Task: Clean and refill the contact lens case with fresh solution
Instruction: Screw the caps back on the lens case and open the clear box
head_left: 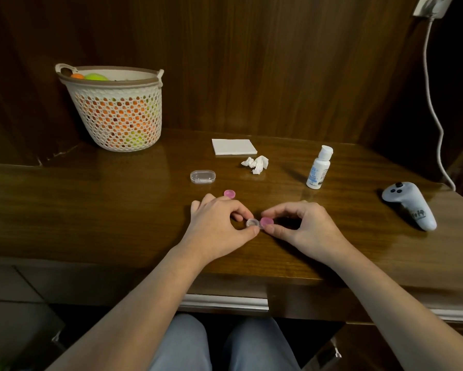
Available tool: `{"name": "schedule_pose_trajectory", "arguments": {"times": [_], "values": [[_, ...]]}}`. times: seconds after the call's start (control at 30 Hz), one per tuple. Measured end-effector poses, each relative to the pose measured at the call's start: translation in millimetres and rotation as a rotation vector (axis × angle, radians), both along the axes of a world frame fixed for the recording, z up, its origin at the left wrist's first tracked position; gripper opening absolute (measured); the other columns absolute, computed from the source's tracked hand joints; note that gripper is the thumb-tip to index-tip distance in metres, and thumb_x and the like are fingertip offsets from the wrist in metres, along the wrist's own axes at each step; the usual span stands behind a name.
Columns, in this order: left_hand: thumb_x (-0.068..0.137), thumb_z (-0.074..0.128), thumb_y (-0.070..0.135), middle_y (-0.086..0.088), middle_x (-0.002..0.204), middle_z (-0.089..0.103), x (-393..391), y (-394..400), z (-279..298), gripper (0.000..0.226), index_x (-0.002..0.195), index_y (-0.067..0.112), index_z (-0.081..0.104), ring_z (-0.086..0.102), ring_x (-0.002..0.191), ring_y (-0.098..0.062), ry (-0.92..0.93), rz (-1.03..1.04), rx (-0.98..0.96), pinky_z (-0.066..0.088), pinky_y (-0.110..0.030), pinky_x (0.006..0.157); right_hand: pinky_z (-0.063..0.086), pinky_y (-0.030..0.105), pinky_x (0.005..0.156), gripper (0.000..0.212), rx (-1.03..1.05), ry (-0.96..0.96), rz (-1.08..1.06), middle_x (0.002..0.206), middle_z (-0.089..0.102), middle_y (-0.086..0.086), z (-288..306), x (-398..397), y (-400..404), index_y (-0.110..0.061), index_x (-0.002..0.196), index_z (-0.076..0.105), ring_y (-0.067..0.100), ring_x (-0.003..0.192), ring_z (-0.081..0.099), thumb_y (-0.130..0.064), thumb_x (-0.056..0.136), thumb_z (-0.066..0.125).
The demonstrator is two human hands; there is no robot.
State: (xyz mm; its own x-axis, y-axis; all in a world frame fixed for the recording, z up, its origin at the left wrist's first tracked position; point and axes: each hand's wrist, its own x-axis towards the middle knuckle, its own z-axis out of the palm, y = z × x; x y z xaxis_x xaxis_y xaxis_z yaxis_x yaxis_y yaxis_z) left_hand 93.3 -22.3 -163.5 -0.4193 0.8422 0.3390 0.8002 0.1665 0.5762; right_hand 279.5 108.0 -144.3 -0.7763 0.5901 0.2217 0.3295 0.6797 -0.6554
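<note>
Left hand [219,226] pinches lens case [252,223]; right hand [305,226] pinches pink cap [267,222]. Cap step, on or off unclear. Solution bottle [318,167] stands shut, probably needed next.

Domestic room, seen from a seated position at a glossy wooden table [118,199] set against dark wood panelling [251,62]. Household items indicate a home: a perforated plastic basket [118,113] holding orange and green balls at the far left corner, a game controller [410,204] near the right edge, and a wall charger [431,5] with its white cable [431,103] hanging at the far right.
</note>
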Motion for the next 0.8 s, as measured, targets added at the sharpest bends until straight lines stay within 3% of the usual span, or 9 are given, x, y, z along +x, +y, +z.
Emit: {"name": "schedule_pose_trajectory", "arguments": {"times": [0.17,0.4,0.53,0.67,0.8], "values": [[0.084,0.071,0.067,0.027,0.094,0.065,-1,0,-1,0.026,0.097,0.045,0.076,0.045,0.118,-0.005,-0.015,-0.002,0.002,0.024,-0.037,0.093,0.054,0.022,0.093,0.021,-0.023,-0.01,0.027,0.103,0.075,-0.035,0,-2,4,-0.049,0.106,0.076,-0.014,0.107,0.066,-0.04,0.089,0.085],[0.083,0.071,0.069,0.027,0.092,0.065,-2,1,-2,0.027,0.096,0.045,0.076,0.045,0.118,-0.004,-0.015,-0.002,0.008,0.024,-0.037,0.092,0.048,0.014,0.081,0.021,-0.008,-0.025,0.007,0.1,0.071,-0.041,-1,-7,9,-0.052,0.097,0.074,-0.017,0.102,0.065,-0.046,0.083,0.088],[0.083,0.072,0.067,0.027,0.092,0.065,-2,1,-2,0.026,0.096,0.045,0.076,0.046,0.117,-0.005,-0.019,-0.001,0.008,0.024,-0.036,0.091,0.049,0.016,0.082,0.021,-0.01,-0.043,0.01,0.099,0.07,-0.042,-1,-9,9,-0.052,0.097,0.073,-0.017,0.102,0.064,-0.046,0.083,0.088],[0.084,0.073,0.065,0.027,0.093,0.065,-1,1,-1,0.024,0.095,0.044,0.076,0.046,0.117,-0.005,-0.034,-0.005,0.009,0.024,-0.037,0.092,0.052,0.019,0.088,0.024,-0.026,-0.041,0.027,0.098,0.076,-0.03,2,-7,10,-0.051,0.103,0.073,-0.014,0.103,0.066,-0.041,0.086,0.087],[0.084,0.073,0.065,0.026,0.092,0.065,-1,1,-1,0.024,0.095,0.044,0.076,0.046,0.117,-0.005,-0.032,0.003,0.013,0.024,-0.037,0.093,0.043,0.014,0.089,0.034,-0.038,-0.094,0.048,0.1,0.075,-0.036,6,-7,13,-0.05,0.113,0.069,-0.019,0.105,0.064,-0.035,0.089,0.087]]}}
